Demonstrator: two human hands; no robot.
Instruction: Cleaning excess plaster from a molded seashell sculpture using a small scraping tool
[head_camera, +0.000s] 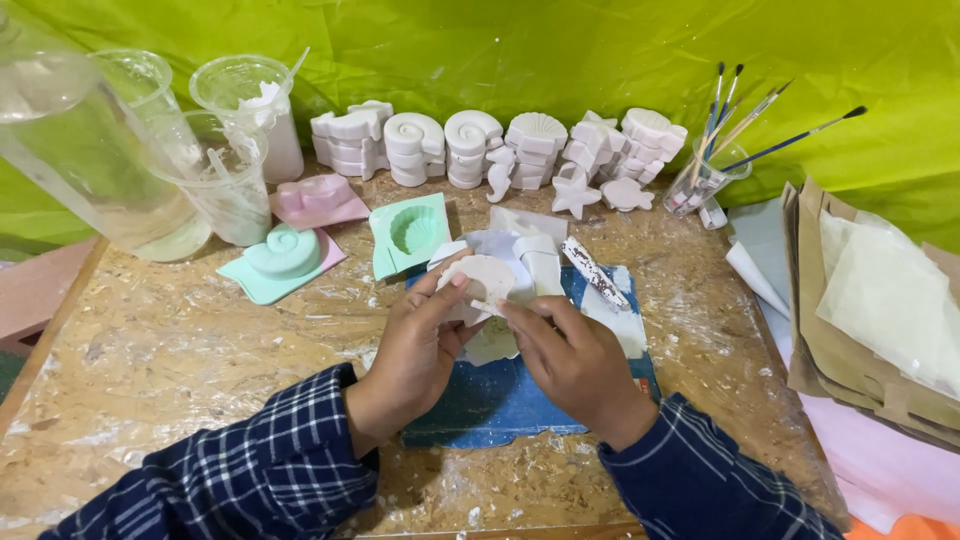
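A white plaster shell cast (484, 280) sits at the centre of the surface (180, 350), above a blue mat (500, 395). The left hand (415, 350) grips it with thumb on top; the right hand (575, 360) pinches its lower edge. At 11 o'clock lies a green shell mould (410, 232); at 12, stacked white casts (470, 145); at 2, a cup of paintbrushes (705, 180).

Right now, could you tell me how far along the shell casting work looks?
Done: rows of white cast shells and starfish stand stacked at the back of the table. In hand: the left hand and right hand hold a white shell cast over the blue mat. Left: a green mould sits open, and the brushes stand unused in their cup.
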